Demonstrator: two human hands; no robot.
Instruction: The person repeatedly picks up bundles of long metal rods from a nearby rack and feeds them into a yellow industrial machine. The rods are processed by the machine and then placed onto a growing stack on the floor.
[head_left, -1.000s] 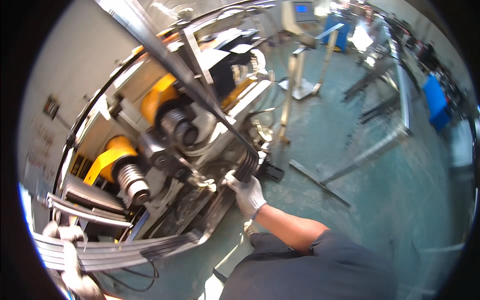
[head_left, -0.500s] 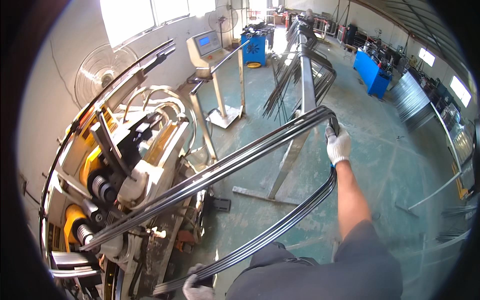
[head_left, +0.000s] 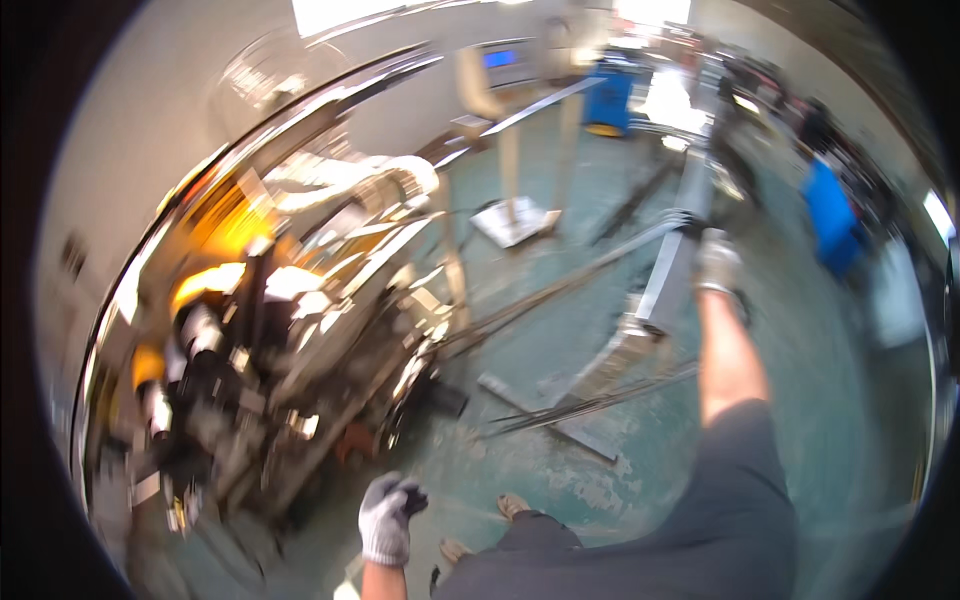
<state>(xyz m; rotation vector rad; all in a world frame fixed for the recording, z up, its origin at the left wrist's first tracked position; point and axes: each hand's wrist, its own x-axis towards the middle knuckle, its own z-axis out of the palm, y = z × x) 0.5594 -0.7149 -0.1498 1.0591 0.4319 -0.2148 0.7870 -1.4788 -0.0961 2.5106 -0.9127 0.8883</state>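
Observation:
The picture is motion-blurred. My right hand [head_left: 716,260], in a white glove, reaches far forward and is closed on the bent end of a bundle of thin metal rods [head_left: 560,290]. One run of the rods slants back toward the bending machine [head_left: 260,340]; a lower run [head_left: 600,400] lies low over the green floor. My left hand [head_left: 388,515], also gloved, is curled into a fist near my body, and I see nothing in it. My feet show just to its right.
The big bending machine with yellow parts fills the left side. A metal stand [head_left: 650,300] rises under the rods. A control console on a pedestal [head_left: 505,150] and blue bins [head_left: 610,100] [head_left: 830,215] stand farther back.
My view has swung down and left. The right hand keeps hold of the rods' bend. My left hand, which was on the lower rod ends, is now off them and closed.

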